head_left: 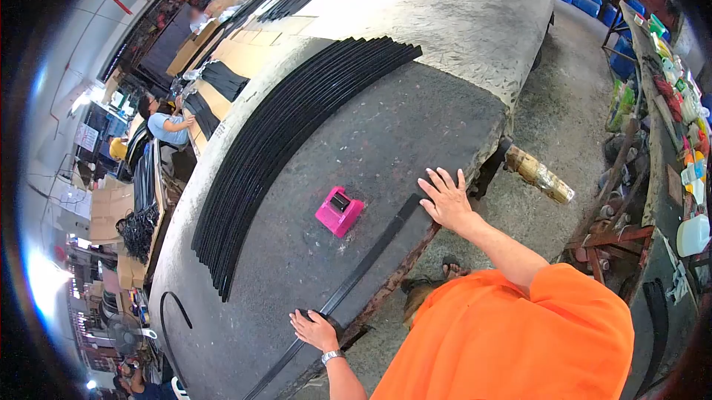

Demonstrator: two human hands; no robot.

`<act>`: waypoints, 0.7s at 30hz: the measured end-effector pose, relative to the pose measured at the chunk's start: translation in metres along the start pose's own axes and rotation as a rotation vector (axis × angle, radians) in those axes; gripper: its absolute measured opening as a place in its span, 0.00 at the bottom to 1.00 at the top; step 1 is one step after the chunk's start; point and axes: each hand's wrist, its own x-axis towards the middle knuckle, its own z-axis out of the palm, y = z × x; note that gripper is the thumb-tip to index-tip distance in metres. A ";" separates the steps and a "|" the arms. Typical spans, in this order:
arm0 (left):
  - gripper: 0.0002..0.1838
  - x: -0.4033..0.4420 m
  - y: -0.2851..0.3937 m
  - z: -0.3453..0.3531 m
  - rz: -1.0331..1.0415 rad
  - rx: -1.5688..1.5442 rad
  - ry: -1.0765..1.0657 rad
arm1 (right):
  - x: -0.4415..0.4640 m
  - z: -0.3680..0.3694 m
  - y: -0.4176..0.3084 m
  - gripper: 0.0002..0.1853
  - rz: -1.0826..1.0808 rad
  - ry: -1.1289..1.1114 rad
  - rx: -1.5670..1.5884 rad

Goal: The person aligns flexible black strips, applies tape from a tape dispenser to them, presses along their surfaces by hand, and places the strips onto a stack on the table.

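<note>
My left hand [315, 330], with a watch at the wrist, lies over a long flat black strip [367, 260] near the table's edge, fingers apart. Flat on the dark tabletop [400, 118], my right hand [447, 201] touches the strip's far end with its fingers spread. Beyond the strip sits a pink holder [340, 212] with a black piece in its middle. A wide row of black strips [289, 133] lies side by side past the holder. One thin curved black strip [167, 326] is at the left.
At the left, a person in a light blue top [167, 126] stands by cardboard and black strips. A wrapped roll [540, 174] juts out beside the table corner. Along the right runs a cluttered bench with a white jug [693, 235]. Another person [137, 384] is at the bottom left.
</note>
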 end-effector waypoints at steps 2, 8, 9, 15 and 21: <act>0.29 -0.001 0.003 -0.003 0.000 -0.006 -0.003 | 0.001 -0.001 0.000 0.30 0.006 -0.011 0.007; 0.29 0.000 -0.003 0.003 0.000 -0.015 0.006 | 0.001 -0.001 -0.001 0.29 0.010 -0.007 0.016; 0.29 0.001 -0.002 0.002 0.001 -0.008 0.007 | 0.001 -0.001 -0.001 0.29 0.007 0.000 0.018; 0.29 -0.001 0.004 -0.004 -0.009 -0.024 0.003 | 0.000 0.002 0.000 0.29 0.004 0.031 0.019; 0.29 0.000 -0.002 0.002 0.007 -0.029 0.012 | -0.001 0.001 -0.001 0.29 0.008 0.029 0.014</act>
